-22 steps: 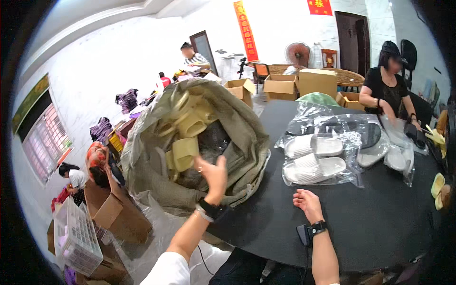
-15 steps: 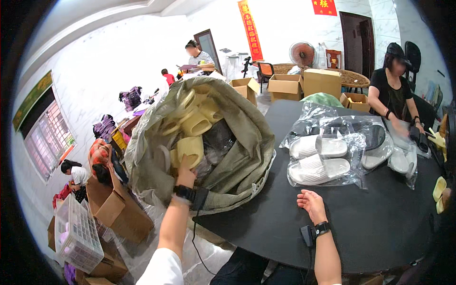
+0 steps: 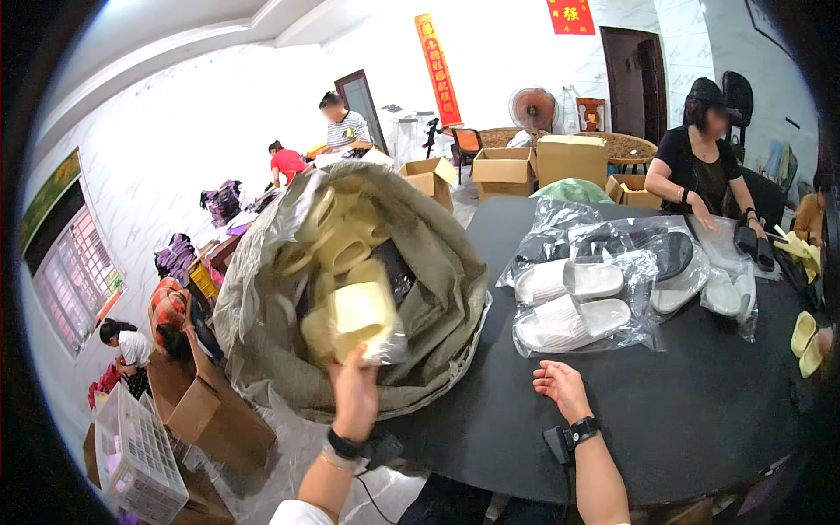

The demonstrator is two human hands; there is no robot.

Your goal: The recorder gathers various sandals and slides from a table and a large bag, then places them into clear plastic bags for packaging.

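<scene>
My left hand (image 3: pixel 354 398) grips a pale yellow slipper (image 3: pixel 362 308) at the mouth of a large grey-green woven sack (image 3: pixel 446 324). Clear plastic shows along the slipper's lower edge, and motion blurs it a little. Behind it, more yellow slippers (image 3: pixel 341 245) and something dark in shiny wrap fill the sack. Over the black table my right hand (image 3: pixel 564 390) is held with loosely bent fingers and nothing in it. Just beyond that hand lie white slippers (image 3: pixel 573 324) in clear plastic bags.
Bagged dark slippers (image 3: pixel 672 255) and white ones (image 3: pixel 731 293) lie along the black table (image 3: pixel 490 437). At its right end a co-worker (image 3: pixel 704 171) handles dark slippers. Cardboard boxes (image 3: pixel 503 172) stand behind; a white plastic crate (image 3: pixel 144 455) sits lower left.
My left hand has drawn the yellow slipper up and toward me from the pile in the sack. My right hand stays over the table. The view has shifted slightly.
</scene>
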